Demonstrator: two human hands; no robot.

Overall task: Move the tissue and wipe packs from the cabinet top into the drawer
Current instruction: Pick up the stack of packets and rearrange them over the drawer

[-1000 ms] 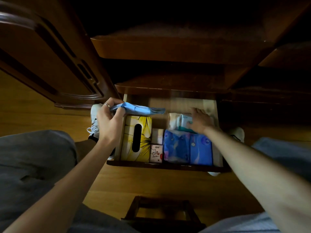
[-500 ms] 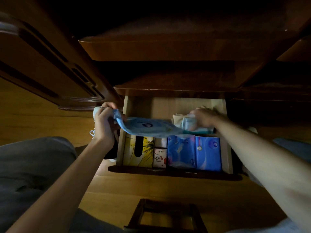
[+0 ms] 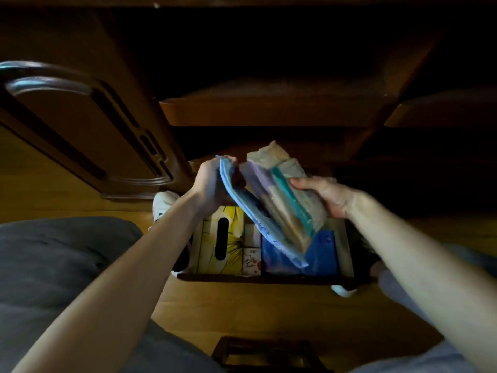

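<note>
My left hand point(image 3: 208, 185) grips the top end of a flat light-blue wipe pack point(image 3: 248, 211), which hangs tilted over the open drawer point(image 3: 266, 278). My right hand point(image 3: 326, 195) holds a stack of pale packs with a teal stripe point(image 3: 289, 195), lifted above the drawer and leaning against the blue pack. In the drawer lie a yellow tissue box point(image 3: 222, 240), two small white packs point(image 3: 252, 253) and dark blue packs point(image 3: 324, 253).
The dark wooden cabinet top point(image 3: 269, 111) juts out above the drawer. An open carved door point(image 3: 80, 135) stands at the left. My knees point(image 3: 53, 265) flank the drawer, a white shoe point(image 3: 162, 205) is beside it. A small wooden stool point(image 3: 266, 354) sits on the floor below.
My right hand has lifted the pale packs out of the drawer's back corner. My left hand has raised the blue pack and tipped it upright against them. The camera has moved closer.
</note>
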